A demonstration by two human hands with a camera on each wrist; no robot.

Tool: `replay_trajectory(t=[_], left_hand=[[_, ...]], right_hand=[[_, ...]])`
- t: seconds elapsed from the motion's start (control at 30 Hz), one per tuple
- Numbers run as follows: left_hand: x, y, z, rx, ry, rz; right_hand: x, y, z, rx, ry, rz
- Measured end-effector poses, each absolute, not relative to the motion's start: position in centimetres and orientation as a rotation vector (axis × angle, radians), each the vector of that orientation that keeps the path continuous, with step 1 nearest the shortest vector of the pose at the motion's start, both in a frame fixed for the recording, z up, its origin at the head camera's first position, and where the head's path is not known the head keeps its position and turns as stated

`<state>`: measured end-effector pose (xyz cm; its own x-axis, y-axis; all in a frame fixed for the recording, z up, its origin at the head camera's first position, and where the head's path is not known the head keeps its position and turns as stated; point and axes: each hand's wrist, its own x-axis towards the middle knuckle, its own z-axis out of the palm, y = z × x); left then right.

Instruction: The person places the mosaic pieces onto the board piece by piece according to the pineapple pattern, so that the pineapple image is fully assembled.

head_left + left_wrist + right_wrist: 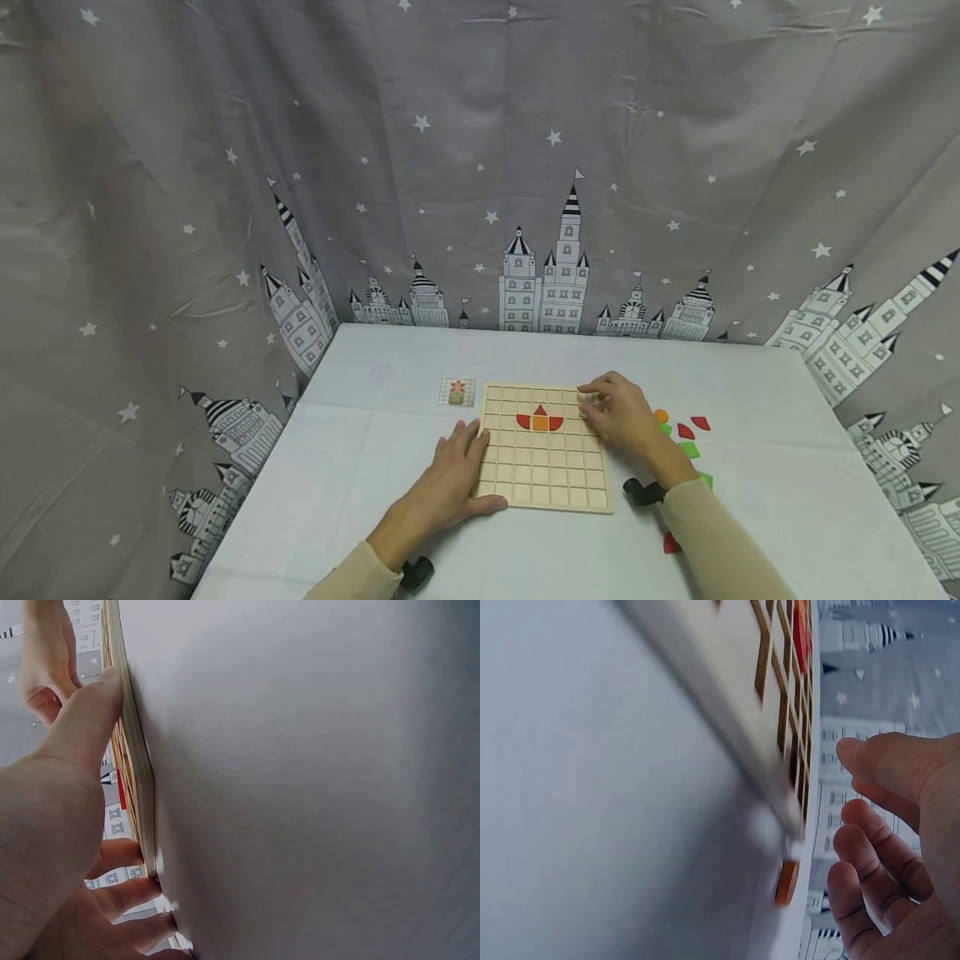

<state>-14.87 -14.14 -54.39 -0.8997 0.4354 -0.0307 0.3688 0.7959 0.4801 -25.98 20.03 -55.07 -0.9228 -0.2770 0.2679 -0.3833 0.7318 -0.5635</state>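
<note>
A wooden grid board lies on the white table. Set in its upper part are an orange square, a red triangle above it, and red quarter-circle pieces on both sides. My left hand rests along the board's left side, its thumb on the near edge and its fingers spread at the side. Over the board's upper right edge hovers my right hand. Its fingers are loosely bent, and nothing shows between them and the thumb in the right wrist view.
Left of the board lies a small pattern card with a gridded coloured figure. To the right are an orange disc, red quarter-circles and green pieces, partly behind my right arm. Another red piece lies nearer. A grey curtain hangs behind.
</note>
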Motion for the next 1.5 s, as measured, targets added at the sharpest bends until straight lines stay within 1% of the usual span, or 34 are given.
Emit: replay_trajectory(t=[0.27, 0.53, 1.13, 1.33, 1.5], left_hand=[[-14.9, -14.2, -54.4, 0.625, 2.84, 0.717], [-15.0, -14.1, -54.4, 0.624, 2.842, 0.704], [-15.2, -14.1, -55.0, 0.624, 2.852, 0.682], [-15.2, -14.1, -55.0, 0.606, 2.841, 0.685], [-15.2, -14.0, -54.9, 0.603, 2.843, 0.685]], right_hand=[[-26.3, 22.7, -55.5, 0.437, -2.806, 0.942], [-26.6, 24.0, -56.1, 0.396, -2.872, 0.921], [-26.9, 23.7, -56.4, 0.315, -2.906, 0.981], [-26.6, 23.6, -56.3, 0.333, -2.877, 0.969], [-26.2, 22.7, -55.6, 0.427, -2.817, 0.959]])
